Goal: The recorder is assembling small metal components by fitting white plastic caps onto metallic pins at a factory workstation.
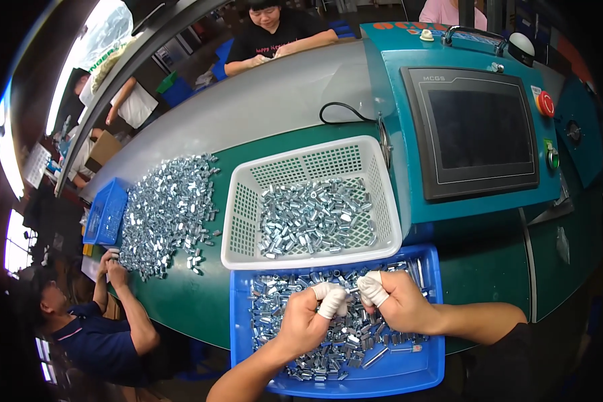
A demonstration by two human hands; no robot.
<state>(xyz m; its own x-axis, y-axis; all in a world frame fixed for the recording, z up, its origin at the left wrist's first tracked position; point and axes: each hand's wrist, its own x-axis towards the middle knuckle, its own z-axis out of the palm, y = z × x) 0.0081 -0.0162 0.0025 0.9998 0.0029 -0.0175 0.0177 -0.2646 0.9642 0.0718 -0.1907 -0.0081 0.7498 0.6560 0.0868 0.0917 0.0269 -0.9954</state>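
My left hand (313,316) and my right hand (390,303) meet over a blue tray (382,383), thumbs and fingertips closed. White wraps cover several of my fingers. Between the fingertips shows a small silvery metal piece (352,290), pinched from both sides; its exact shape is mostly hidden. Beneath lie many small shiny metal parts (321,362), like short nuts or sleeves. A slim clear rod (375,357) and a thin piece with a reddish tip (406,348) rest at the tray's right side.
A white perforated basket (311,260) of metal parts stands just beyond the tray. A large loose pile (167,211) covers the green table's left, beside a blue basket (105,213). At right stands a teal machine with a dark screen (479,130). Co-workers sit left and across.
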